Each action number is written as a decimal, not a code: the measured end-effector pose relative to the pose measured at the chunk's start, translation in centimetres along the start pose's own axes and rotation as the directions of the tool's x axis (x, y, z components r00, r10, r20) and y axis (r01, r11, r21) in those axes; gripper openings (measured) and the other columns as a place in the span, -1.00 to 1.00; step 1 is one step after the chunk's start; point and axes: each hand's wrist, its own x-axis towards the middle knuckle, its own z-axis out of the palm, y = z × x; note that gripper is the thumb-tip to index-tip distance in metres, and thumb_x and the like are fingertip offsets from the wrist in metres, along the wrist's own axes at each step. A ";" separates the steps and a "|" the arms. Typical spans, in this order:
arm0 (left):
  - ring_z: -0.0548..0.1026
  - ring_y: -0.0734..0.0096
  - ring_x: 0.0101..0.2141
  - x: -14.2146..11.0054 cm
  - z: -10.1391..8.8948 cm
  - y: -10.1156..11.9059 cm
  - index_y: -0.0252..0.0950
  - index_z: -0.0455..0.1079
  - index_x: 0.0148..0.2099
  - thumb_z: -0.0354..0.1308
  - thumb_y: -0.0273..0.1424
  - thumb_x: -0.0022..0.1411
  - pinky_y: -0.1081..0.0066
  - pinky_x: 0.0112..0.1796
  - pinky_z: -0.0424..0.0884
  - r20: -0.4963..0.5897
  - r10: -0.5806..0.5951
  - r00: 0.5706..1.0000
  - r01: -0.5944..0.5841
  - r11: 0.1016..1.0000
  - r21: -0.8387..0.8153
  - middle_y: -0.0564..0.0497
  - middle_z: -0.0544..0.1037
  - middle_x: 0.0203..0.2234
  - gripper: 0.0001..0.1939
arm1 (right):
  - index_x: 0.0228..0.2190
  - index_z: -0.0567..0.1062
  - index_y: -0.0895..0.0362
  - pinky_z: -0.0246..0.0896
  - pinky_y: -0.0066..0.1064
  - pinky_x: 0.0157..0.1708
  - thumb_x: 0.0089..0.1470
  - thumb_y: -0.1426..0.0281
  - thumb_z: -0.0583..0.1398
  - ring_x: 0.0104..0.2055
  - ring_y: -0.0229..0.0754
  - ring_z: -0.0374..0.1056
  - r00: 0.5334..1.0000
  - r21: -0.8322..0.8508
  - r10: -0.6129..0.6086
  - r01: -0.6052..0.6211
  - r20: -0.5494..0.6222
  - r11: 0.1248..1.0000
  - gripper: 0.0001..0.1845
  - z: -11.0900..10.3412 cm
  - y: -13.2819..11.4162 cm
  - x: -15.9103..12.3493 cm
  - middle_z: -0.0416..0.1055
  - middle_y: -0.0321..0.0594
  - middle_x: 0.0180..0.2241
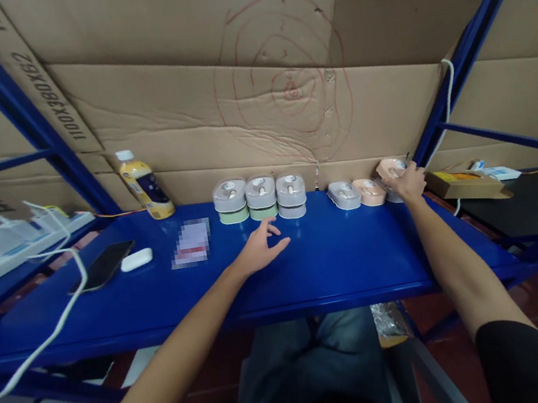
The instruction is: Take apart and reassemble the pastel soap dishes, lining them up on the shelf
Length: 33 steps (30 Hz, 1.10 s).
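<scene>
At the right end of the blue shelf, my right hand (410, 181) grips a peach-coloured lidded container (392, 167) with a clear cover. It sits on or just above a grey container (392, 194), partly hidden by my fingers. Beside it stand another peach container (369, 192) and a grey one (344, 195). My left hand (261, 244) hovers over the shelf with its fingers apart, holding nothing. Behind it are three two-high stacks of containers: grey over green on the left stack (230, 201) and middle stack (261, 197), grey over grey on the right stack (291, 195).
A yellow drink bottle (146, 185) stands at the back left. Near it lie a blurred packet (191, 243), a white earbud case (137, 259) and a dark phone (104, 266). A white cable (61, 332) crosses the left side. Cardboard (175, 114) walls off the back.
</scene>
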 end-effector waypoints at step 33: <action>0.55 0.07 0.03 0.6 0.2 -0.7 -0.22 0.19 0.27 0.24 -0.01 0.26 0.05 0.11 0.46 0.048 0.020 0.999 -0.020 1.000 0.012 -0.10 0.54 -0.04 -0.33 | 0.36 0.12 0.34 0.14 0.27 0.21 0.13 -0.14 0.17 0.34 0.51 0.14 0.976 0.111 -0.211 0.205 0.044 0.972 0.05 -0.1 -6.0 -6.3 0.03 0.50 0.34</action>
